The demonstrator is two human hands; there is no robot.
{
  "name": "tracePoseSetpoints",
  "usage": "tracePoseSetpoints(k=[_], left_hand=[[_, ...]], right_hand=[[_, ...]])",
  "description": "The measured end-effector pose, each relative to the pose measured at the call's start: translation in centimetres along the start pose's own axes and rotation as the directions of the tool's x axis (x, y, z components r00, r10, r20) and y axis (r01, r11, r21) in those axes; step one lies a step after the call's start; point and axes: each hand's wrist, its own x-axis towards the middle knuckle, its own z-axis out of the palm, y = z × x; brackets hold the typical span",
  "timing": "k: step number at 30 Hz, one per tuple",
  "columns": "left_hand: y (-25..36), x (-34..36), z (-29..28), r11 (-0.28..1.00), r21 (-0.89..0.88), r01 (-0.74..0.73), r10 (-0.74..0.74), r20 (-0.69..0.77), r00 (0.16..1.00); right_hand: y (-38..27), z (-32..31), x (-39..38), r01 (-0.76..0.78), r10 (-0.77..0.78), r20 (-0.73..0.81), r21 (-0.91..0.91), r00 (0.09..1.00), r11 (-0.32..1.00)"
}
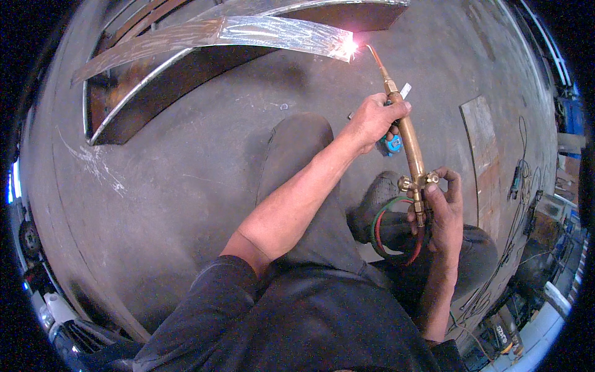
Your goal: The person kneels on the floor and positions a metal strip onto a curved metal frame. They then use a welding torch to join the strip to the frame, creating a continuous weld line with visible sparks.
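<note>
A brass gas torch (410,149) with a bent copper tip runs upward between my hands. My left hand (379,118) is wrapped round its upper body. My right hand (443,204) grips the lower end at the valve knobs, where green and red hoses (377,229) loop down. A bright pink-white glow sits at the tip, on the right end of a curved steel strip (279,34) marked with pale scribbles. That strip lies over a curved steel frame (158,87). A blue tape measure (392,146) shows just below my left hand, partly hidden.
Below my hands are my bent knees (297,136) on the grey floor (186,186). A flat board (477,130) lies to the right, with cables (520,167) and assorted tools beyond it. Dark equipment (62,322) stands at the lower left.
</note>
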Motion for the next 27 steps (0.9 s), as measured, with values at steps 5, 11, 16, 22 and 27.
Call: tracePoseSetpoints(k=[5, 11, 16, 22, 27], left_hand=[[-0.21, 0.23, -0.21, 1.0, -0.001, 0.001, -0.001, 0.014, 1.0], [-0.12, 0.13, -0.08, 1.0, -0.005, 0.006, -0.006, 0.002, 1.0], [-0.2, 0.18, -0.11, 1.0, -0.012, 0.008, -0.008, 0.001, 1.0], [-0.17, 0.11, -0.03, 1.0, -0.022, 0.003, -0.004, -0.004, 1.0], [-0.19, 0.23, -0.28, 1.0, -0.006, -0.01, 0.011, 0.031, 0.999]], right_hand=[[0.16, -0.02, 0.05, 0.001, -0.001, 0.004, 0.003, 1.0, 1.0], [0.36, -0.17, 0.12, 0.006, -0.006, 0.012, 0.018, 1.0, 1.0], [0.29, -0.17, 0.09, 0.001, -0.001, 0.014, 0.016, 1.0, 1.0], [0.12, -0.09, 0.04, -0.006, 0.006, 0.006, 0.0, 1.0, 1.0], [0.11, 0.01, -0.06, -0.001, 0.001, 0.006, 0.016, 1.0, 1.0]])
